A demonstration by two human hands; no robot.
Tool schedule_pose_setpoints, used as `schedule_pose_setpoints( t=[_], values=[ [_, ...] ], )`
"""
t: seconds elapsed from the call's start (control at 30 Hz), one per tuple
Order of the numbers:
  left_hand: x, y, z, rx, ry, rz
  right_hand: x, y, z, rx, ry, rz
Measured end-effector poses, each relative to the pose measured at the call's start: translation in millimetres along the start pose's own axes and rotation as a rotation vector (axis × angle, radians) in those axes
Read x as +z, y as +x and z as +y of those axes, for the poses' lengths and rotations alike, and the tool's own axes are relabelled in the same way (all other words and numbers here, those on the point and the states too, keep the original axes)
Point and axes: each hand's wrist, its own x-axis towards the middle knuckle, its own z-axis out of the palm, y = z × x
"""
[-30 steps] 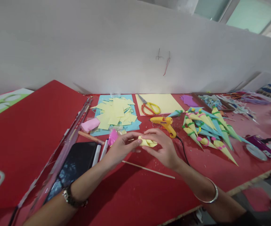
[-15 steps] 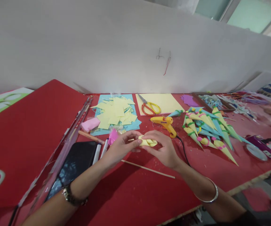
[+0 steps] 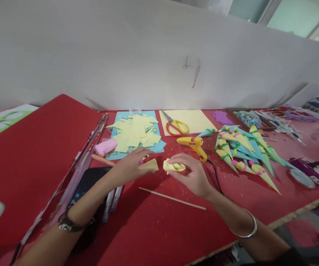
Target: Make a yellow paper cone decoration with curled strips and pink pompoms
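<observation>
My right hand (image 3: 191, 171) pinches a small folded yellow paper piece (image 3: 176, 166) between thumb and fingers, just above the red table. The piece has overlapping, twisted-looking layers. To its left, my left hand (image 3: 130, 164) is apart from it, thumb and fingers spread. A flat yellow paper (image 3: 150, 164) shows in the gap of that hand; whether the hand touches it is unclear. Something pink is mostly hidden behind the left fingers. A thin wooden stick (image 3: 173, 198) lies below both hands. The yellow glue gun (image 3: 194, 145) rests just beyond the right hand.
Yellow paper pieces (image 3: 134, 131) are heaped on blue sheets. Scissors (image 3: 176, 123) lie on a cream sheet (image 3: 201, 118). Finished-looking paper cones (image 3: 242, 147) pile up at right. Markers (image 3: 112, 199) and a dark phone (image 3: 89, 181) lie under my left arm. A red board (image 3: 37, 166) stands left.
My left hand has come off the folded yellow paper and moved left, its fingers opening. The right hand still holds the piece in nearly the same place.
</observation>
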Motion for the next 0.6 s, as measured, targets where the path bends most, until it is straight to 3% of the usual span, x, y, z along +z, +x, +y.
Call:
schedule_pose_setpoints(
  t=[0.13,0.23,0.43,0.6],
  values=[
    [7.2,-0.2,-14.3,0.080,0.376,-0.043,-0.8,-0.4,0.7,0.009,-0.001,0.002],
    [12.9,-0.1,-17.4,0.116,0.521,-0.035,-1.1,-0.8,1.3,0.012,-0.006,0.002],
    [11.1,3.8,-15.9,0.139,0.529,-0.001,-1.5,0.2,0.7,0.026,0.008,0.019],
    [7.4,4.0,-7.9,0.244,0.414,0.039,-2.5,1.3,0.1,0.110,0.098,0.131]
  ],
)
